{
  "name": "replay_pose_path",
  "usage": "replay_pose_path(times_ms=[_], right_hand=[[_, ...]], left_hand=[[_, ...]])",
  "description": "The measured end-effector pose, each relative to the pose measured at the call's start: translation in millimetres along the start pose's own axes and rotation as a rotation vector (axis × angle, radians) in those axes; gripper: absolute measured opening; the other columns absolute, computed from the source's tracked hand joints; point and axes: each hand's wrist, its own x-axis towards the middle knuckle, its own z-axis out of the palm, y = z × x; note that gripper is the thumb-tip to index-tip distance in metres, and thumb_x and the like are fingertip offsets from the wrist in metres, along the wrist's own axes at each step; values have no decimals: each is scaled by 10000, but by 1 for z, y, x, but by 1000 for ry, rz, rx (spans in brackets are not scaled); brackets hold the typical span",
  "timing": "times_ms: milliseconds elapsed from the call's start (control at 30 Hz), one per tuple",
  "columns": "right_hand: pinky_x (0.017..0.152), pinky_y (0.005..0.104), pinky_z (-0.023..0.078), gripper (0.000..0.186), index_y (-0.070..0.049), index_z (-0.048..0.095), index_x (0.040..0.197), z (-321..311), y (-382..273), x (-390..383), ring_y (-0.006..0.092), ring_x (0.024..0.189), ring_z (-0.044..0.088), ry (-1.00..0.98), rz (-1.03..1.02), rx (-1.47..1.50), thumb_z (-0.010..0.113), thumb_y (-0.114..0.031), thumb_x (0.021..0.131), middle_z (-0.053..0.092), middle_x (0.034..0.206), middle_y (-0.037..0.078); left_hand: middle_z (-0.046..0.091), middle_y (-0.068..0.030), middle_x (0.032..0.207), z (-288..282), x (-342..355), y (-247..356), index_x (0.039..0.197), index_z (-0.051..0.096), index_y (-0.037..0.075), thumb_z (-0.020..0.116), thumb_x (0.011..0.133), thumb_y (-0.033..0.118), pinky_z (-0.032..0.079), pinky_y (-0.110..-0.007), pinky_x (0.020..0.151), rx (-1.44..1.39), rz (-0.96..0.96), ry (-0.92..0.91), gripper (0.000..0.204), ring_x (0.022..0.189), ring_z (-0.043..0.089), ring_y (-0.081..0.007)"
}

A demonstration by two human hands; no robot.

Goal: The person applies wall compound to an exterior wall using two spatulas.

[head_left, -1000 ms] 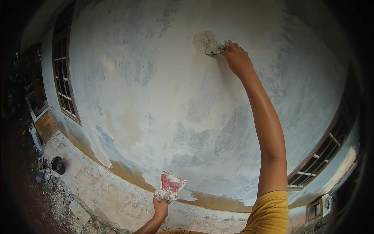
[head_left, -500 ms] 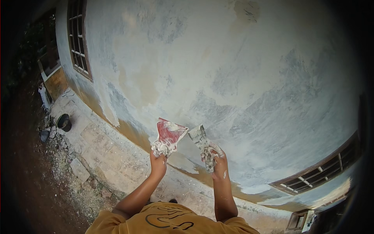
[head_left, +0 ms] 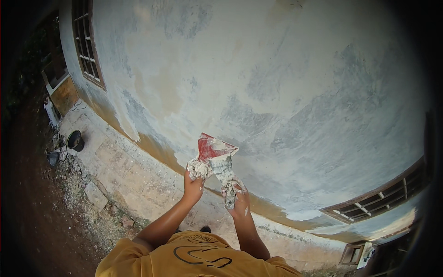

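My left hand is closed on a red putty spreader, a flat blade smeared with white paste. A thick lump of white putty sits over its lower part and my fingers, hiding much of the grip. My right hand is wrapped round the handle of a putty knife, whose broad blade is coated grey-white. The knife's blade end meets or overlaps the lower right edge of the red spreader. Beyond both tools stands the wall, patchy with white, grey and tan coating.
A barred window is at the far left and another at the lower right. A dark bucket stands on the paved strip along the wall's foot. Rubble and gravel border the paving.
My left hand has moved right and slightly up with the red spreader. My right hand has come left and down, bringing the putty knife's blade against or over the spreader's edge.
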Motion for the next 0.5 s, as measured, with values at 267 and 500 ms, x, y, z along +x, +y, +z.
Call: replay_pose_path(times_ms=[267,500], right_hand=[[590,277,501,364,12,476,1189,-2,-18,12,196,725,599,41,-30,-20,516,-121,851,605,946,112],[599,276,503,352,43,503,1160,4,-48,21,185,681,596,-34,-76,-98,541,-98,840,603,949,101]], left_hand=[[546,-77,1104,18,-9,25,1219,432,-4,380,788,-110,403,-267,885,310,97,-101,447,1024,518,-150],[570,-79,1062,21,-20,25,1164,473,-18,383,748,-126,397,-258,879,345,5,-70,439,1004,532,-154]])
